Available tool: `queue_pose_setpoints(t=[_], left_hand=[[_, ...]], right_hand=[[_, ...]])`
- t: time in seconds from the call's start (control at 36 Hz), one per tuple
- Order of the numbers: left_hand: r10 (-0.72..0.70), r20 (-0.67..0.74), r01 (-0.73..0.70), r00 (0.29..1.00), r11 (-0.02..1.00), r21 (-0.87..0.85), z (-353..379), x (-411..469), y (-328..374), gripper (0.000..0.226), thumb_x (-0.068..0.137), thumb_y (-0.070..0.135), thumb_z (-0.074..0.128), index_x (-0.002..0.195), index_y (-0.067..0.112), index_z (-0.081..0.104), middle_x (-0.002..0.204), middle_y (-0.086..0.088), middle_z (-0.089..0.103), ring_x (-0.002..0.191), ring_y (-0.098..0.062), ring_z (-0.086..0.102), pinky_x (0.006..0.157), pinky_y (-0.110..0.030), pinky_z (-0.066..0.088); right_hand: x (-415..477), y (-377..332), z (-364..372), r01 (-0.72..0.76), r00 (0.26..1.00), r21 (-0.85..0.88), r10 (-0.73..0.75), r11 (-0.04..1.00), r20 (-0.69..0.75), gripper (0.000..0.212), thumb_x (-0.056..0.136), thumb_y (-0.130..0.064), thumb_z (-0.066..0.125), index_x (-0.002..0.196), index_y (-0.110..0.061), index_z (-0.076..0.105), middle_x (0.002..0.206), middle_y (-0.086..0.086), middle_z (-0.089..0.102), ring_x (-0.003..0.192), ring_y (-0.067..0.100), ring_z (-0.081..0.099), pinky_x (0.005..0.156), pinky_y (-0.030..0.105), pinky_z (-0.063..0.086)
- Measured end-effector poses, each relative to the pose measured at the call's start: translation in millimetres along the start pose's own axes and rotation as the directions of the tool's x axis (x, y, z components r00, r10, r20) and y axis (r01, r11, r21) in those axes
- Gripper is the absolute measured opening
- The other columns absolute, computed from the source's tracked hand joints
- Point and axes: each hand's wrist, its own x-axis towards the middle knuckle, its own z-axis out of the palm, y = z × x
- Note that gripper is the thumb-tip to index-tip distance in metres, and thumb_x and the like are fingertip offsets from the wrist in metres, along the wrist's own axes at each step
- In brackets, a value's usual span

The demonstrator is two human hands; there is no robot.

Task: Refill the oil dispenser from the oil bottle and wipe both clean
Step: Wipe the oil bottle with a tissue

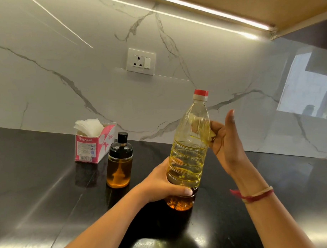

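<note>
The clear plastic oil bottle (188, 156) with a red cap stands upright on the black counter, about half full of yellow oil. My left hand (161, 183) grips its lower part from the left. My right hand (224, 140) curls its fingers behind the bottle's upper part, thumb raised, and presses a pale crumpled tissue (196, 121) against it. That tissue shows mostly through the plastic. To the left stands the glass oil dispenser (119, 166) with its black lid on and amber oil inside, untouched.
A pink tissue box (93, 143) with white tissues sticking out sits behind the dispenser near the marble wall. A wall socket (141, 61) is above. The black counter (50, 202) stretches left and toward me.
</note>
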Motion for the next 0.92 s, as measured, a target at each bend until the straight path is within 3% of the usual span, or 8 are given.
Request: queue_pose_setpoints(t=[0.19,0.28,0.39,0.56,0.61,0.72,0.81,0.92], left_hand=[[0.008,0.004,-0.008,1.0,1.0,-0.007,0,0,0,0.089,0.054,0.043,0.09,0.131,0.038,0.045,0.121,0.016,0.067,0.112,-0.001,0.063,0.092,-0.022,0.052],[0.016,0.004,-0.016,1.0,1.0,-0.006,0,-1,0,0.09,0.054,0.042,0.09,0.132,0.035,0.045,0.122,0.013,0.066,0.113,-0.002,0.063,0.095,-0.024,0.052],[0.015,0.004,-0.015,1.0,1.0,-0.025,0,-1,0,0.089,0.055,0.041,0.09,0.132,0.035,0.045,0.121,0.013,0.067,0.111,-0.001,0.064,0.088,-0.018,0.053],[0.006,0.007,-0.006,1.0,0.999,-0.036,1,1,-2,0.09,0.055,0.041,0.09,0.132,0.037,0.044,0.121,0.015,0.066,0.111,-0.001,0.064,0.091,-0.022,0.053],[0.003,0.004,-0.003,1.0,0.999,-0.037,0,1,-3,0.088,0.057,0.038,0.091,0.132,0.037,0.044,0.121,0.014,0.066,0.111,-0.002,0.064,0.092,-0.023,0.052],[0.005,0.005,-0.005,1.0,1.0,-0.026,-1,2,-3,0.079,0.064,0.029,0.092,0.127,0.042,0.045,0.116,0.022,0.066,0.108,0.004,0.063,0.082,-0.013,0.052],[0.009,0.004,-0.008,1.0,1.0,-0.028,0,1,-2,0.079,0.062,0.033,0.092,0.125,0.044,0.045,0.114,0.026,0.066,0.107,0.005,0.063,0.081,-0.011,0.051],[0.008,0.011,-0.008,1.0,1.0,-0.018,-1,0,-1,0.08,0.058,0.04,0.09,0.123,0.046,0.045,0.113,0.029,0.065,0.107,0.006,0.063,0.08,-0.011,0.051]], right_hand=[[18,-12,5,0.107,0.993,0.087,-0.11,0.99,0.035,0.08,0.091,-0.062,0.007,0.127,-0.011,0.057,0.122,0.004,0.066,0.117,0.018,0.06,0.098,0.029,0.048],[19,-5,1,0.08,0.996,0.068,-0.083,0.994,0.037,0.08,0.094,-0.06,0.003,0.122,-0.012,0.061,0.118,0.006,0.068,0.115,0.02,0.061,0.101,0.036,0.045],[20,-3,-8,-0.107,0.985,0.13,0.087,0.986,0.146,0.098,0.085,-0.074,0.003,0.108,-0.01,0.072,0.119,0.017,0.066,0.115,0.031,0.061,0.102,0.048,0.043],[34,-17,-14,-0.087,0.966,0.355,-0.009,0.931,0.259,0.103,0.078,-0.081,0.013,0.124,-0.002,0.061,0.132,0.019,0.057,0.124,0.031,0.053,0.106,0.042,0.042],[33,-9,-13,-0.098,0.961,0.344,-0.001,0.934,0.276,0.1,0.08,-0.079,0.011,0.126,-0.005,0.06,0.133,0.016,0.057,0.125,0.029,0.053,0.101,0.039,0.047],[24,13,-10,-0.221,0.933,0.295,0.113,0.93,0.343,0.098,0.082,-0.077,0.004,0.127,-0.01,0.059,0.135,0.013,0.057,0.124,0.031,0.054,0.091,0.038,0.052],[28,12,-11,-0.28,0.914,0.323,0.148,0.904,0.379,0.103,0.078,-0.082,0.005,0.125,-0.009,0.062,0.133,0.015,0.057,0.124,0.034,0.054,0.093,0.042,0.051],[41,0,-13,-0.243,0.921,0.42,0.073,0.875,0.382,0.103,0.073,-0.084,0.016,0.118,-0.007,0.066,0.133,0.017,0.057,0.124,0.035,0.052,0.097,0.046,0.048]])
